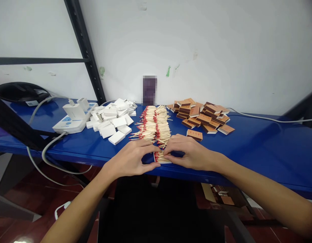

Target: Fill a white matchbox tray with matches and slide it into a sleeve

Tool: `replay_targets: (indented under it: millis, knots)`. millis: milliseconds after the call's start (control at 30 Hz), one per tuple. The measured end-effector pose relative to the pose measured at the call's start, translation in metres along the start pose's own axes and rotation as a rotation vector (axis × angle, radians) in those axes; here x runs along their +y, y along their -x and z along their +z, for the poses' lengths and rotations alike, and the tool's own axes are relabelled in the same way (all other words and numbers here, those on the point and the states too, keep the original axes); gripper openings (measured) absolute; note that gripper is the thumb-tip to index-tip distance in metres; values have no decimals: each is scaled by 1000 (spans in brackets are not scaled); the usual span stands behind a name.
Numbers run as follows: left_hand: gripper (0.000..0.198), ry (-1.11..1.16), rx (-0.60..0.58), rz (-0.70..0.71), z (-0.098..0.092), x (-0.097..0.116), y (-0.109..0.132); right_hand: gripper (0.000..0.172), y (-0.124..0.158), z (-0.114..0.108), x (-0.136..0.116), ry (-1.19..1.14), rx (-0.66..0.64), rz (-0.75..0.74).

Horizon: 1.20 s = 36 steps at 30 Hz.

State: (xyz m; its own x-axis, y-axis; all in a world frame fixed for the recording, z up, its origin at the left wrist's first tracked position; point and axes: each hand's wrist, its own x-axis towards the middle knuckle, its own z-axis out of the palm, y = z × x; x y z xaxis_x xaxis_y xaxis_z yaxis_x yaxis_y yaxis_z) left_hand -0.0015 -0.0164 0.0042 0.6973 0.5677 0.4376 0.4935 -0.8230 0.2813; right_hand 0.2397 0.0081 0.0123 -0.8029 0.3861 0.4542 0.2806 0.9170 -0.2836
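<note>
A small white matchbox tray [166, 162] filled with red-tipped matches lies at the front edge of the blue table. My left hand [134, 157] grips the tray at its left end, thumb on the near side and index finger on the far side. The thumb and index finger of my right hand [188, 152] close on matches [160, 157] inside the tray, toward its right end. Just beyond both hands, loose matches [150, 125] lie in two long side-by-side rows reaching back to the wall.
White matchbox trays [116, 118] are heaped left of the matches, and brown matchbox sleeves [203, 118] to the right. A power strip [69, 125] with plugs and cables sits further left, by a black metal post [86, 50]. Below the table, an open carton [221, 195] holds more boxes.
</note>
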Motion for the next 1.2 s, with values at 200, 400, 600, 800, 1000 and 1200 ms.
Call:
replay_targets:
  millis: [200, 400, 600, 800, 1000, 1200]
  knots:
    - [23, -7, -5, 36, 0, 0, 0, 9, 0, -1, -3, -29, -14, -2]
    - [27, -15, -26, 9, 1, 0, 1, 8, 1, -3, -5, -103, 0, 35]
    - [27, -26, -12, 7, 1, 0, 1, 8, 0, -1, -5, -52, 28, 52]
    - [33, -48, 12, -21, 0, 2, 0, 16, 2, -4, -7, -76, -25, 71]
    - [44, -31, 39, -26, -1, 5, 1, 20, 3, -7, -6, -81, -99, 142]
    - [41, -29, 58, -16, -1, 4, 1, 23, 4, -8, -7, -69, -101, 156]
